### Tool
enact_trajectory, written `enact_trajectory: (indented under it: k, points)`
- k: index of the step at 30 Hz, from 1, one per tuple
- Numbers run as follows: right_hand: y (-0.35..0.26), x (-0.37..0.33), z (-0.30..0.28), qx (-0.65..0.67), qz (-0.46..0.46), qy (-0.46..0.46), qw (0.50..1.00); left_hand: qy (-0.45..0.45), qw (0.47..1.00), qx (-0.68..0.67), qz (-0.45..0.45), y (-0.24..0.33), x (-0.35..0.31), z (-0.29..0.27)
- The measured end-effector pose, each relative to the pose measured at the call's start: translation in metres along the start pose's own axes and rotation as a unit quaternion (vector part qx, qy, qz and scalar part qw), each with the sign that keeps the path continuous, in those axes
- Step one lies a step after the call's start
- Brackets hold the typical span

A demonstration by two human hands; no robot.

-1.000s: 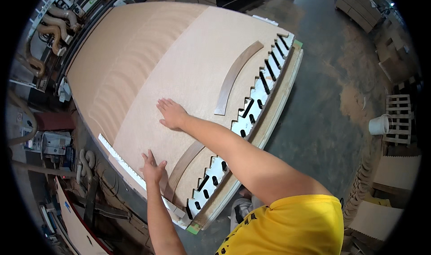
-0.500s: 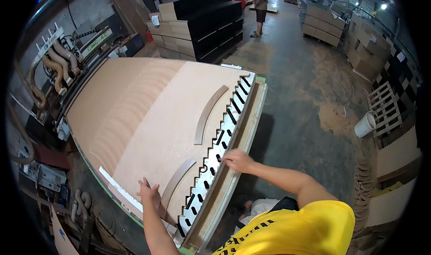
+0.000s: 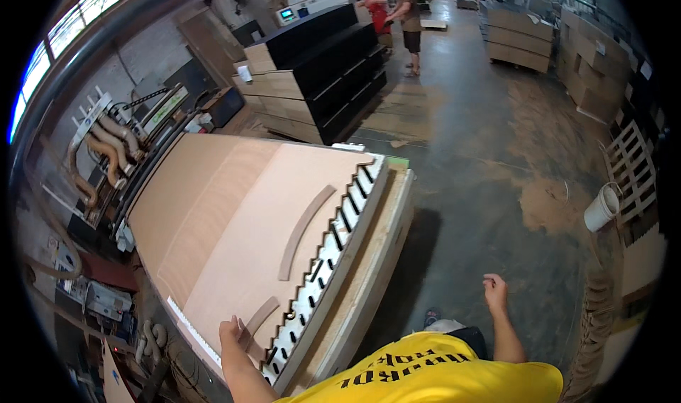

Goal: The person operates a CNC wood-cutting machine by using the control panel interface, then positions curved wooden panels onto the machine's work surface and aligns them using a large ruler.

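Note:
A large pale wooden sheet (image 3: pixel 234 219) lies on the machine bed, its near right side cut into a stepped, toothed edge. Beside that edge runs a white strip with black slots (image 3: pixel 339 234). Two curved wooden strips rest on the sheet: a longer one (image 3: pixel 301 233) farther off and a nearer one (image 3: pixel 261 319). My left hand (image 3: pixel 230 330) is at the near strip's lower end, fingers slightly bent and apart; whether it touches the strip I cannot tell. Away from the bed, over the floor on the right, my right hand (image 3: pixel 495 293) is empty, its fingers loosely bent.
A machine head with hoses (image 3: pixel 106 144) stands beyond the bed's left side. Stacked black-faced panels (image 3: pixel 319 63) rise behind it, with two people (image 3: pixel 408 24) farther back. At right are a white bucket (image 3: pixel 601 208), a slatted pallet (image 3: pixel 631 169) and cardboard boxes (image 3: pixel 592 63).
My right hand has left the bed's slotted edge and swung right over the floor. My left hand stays near the close curved strip, its fingers less spread. The view has shifted.

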State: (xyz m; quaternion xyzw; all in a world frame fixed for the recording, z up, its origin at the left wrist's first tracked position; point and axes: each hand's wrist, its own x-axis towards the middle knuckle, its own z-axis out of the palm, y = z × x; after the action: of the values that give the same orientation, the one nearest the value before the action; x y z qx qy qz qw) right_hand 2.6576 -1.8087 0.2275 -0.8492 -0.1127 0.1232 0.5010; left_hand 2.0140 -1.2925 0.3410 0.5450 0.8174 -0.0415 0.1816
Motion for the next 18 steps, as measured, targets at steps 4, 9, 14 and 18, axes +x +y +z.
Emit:
enact_trajectory:
  k: [4, 9, 14, 18]
  points:
    - [-0.001, 0.082, -0.005, -0.014, -0.056, -0.035, 0.998, 0.1, 0.988, -0.115, 0.029, 0.098, -0.01, 0.059]
    - [-0.054, 0.164, 0.026, 0.006, -0.105, -0.12, 0.987, 0.063, 0.987, -0.054, 0.138, 0.257, -0.063, 0.069]
    - [-0.12, 0.237, 0.072, -0.017, -0.145, -0.227, 0.963, 0.092, 0.977, -0.031, 0.189, 0.371, -0.078, 0.061]
    - [-0.142, 0.298, 0.105, -0.005, -0.17, -0.264, 0.949, 0.096, 0.965, -0.048, 0.238, 0.464, -0.046, 0.077]
